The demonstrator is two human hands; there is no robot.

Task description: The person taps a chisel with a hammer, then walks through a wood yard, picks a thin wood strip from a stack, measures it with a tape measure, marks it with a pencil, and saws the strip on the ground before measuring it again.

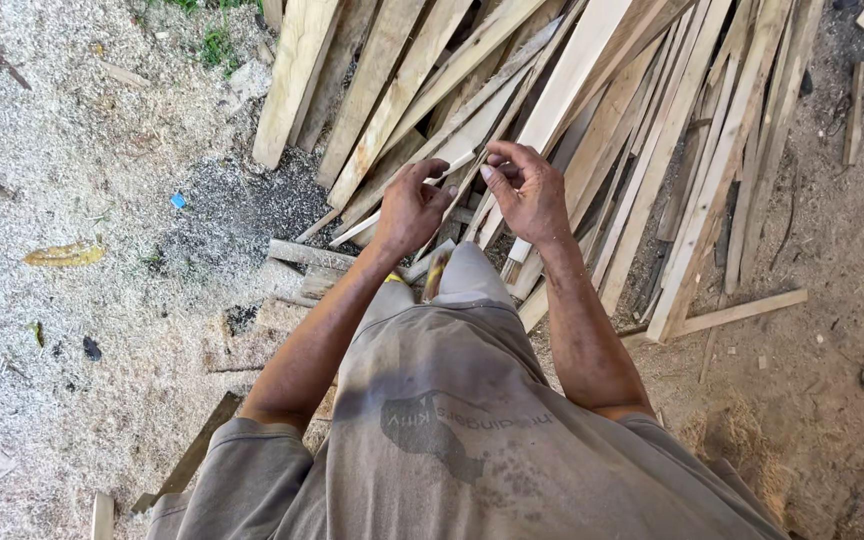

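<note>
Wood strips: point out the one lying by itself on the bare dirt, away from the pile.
It is the pale strip at right, lying nearly flat across the dirt beside the pile's lower right edge. The other strips lie stacked, fanning up and away.

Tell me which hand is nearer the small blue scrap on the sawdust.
Left. The left hand is raised over the planks, to the right of the blue scrap; the right hand is beyond it, farther right.

Two hands are showing mid-frame, the left hand (410, 208) and the right hand (527, 192); one big pile of planks (592, 120) is sprawling across the upper half, too many to count; one yellow leaf (64, 255) is lying at left.
</note>
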